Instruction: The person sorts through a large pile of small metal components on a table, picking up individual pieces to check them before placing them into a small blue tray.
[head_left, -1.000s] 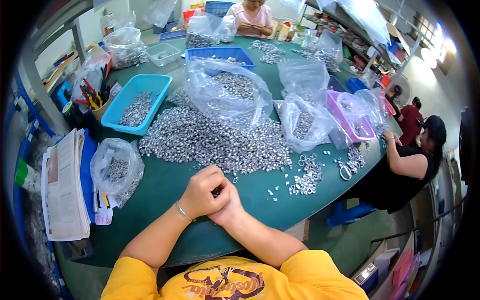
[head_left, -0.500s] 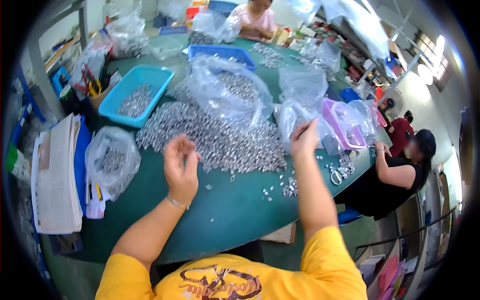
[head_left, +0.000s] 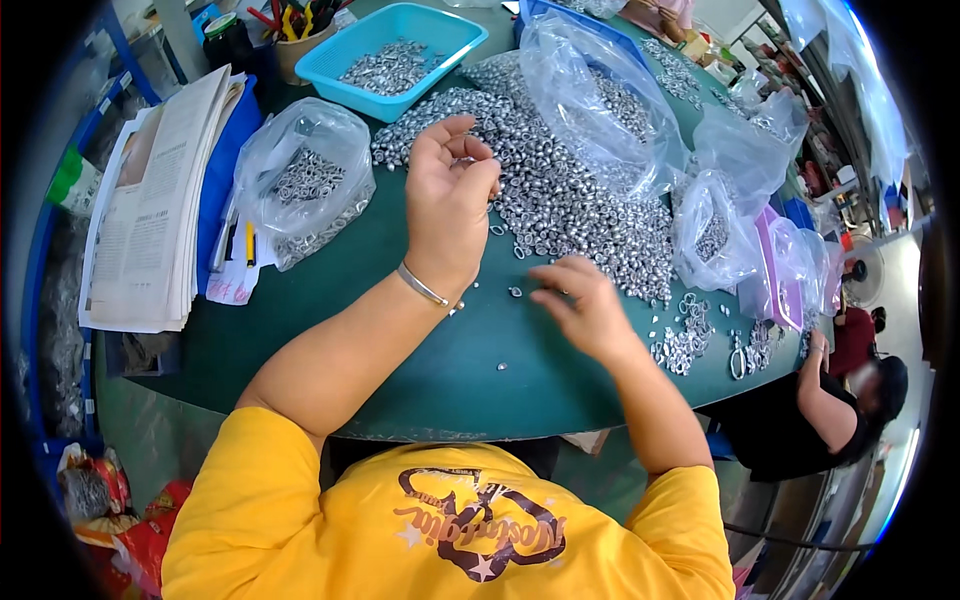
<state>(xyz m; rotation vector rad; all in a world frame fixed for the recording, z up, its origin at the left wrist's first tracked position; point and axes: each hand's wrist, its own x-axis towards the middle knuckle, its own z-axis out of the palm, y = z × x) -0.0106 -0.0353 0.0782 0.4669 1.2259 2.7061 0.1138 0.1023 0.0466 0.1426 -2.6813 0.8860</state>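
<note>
My left hand (head_left: 450,205) is raised over the near-left edge of a heap of small silvery metal pieces (head_left: 590,215), which look like ring-shaped or oval findings. Its fingers curl in towards the thumb; whatever they hold, if anything, is too small to make out. A silver bangle (head_left: 422,286) circles that wrist. Lower and to the right, my right hand (head_left: 590,308) hovers above the green table (head_left: 420,375), slightly blurred. Thumb and forefinger stand apart there, with nothing seen between them. A single loose piece (head_left: 515,292) lies just left of its fingertips.
Behind the heap sits a turquoise tray (head_left: 330,82) of metal pieces. Clear plastic bags (head_left: 300,170) stand left and right. Folded newspapers (head_left: 150,210) lean at far left. Small piles (head_left: 685,338) and a lilac tray (head_left: 780,275) lie right, near a seated person in black (head_left: 790,425).
The view has swung, so the table's contents sit differently. My right hand has come from beside the clear bag to near my left hand, its fingers now apart. My left hand stays raised and curled.
</note>
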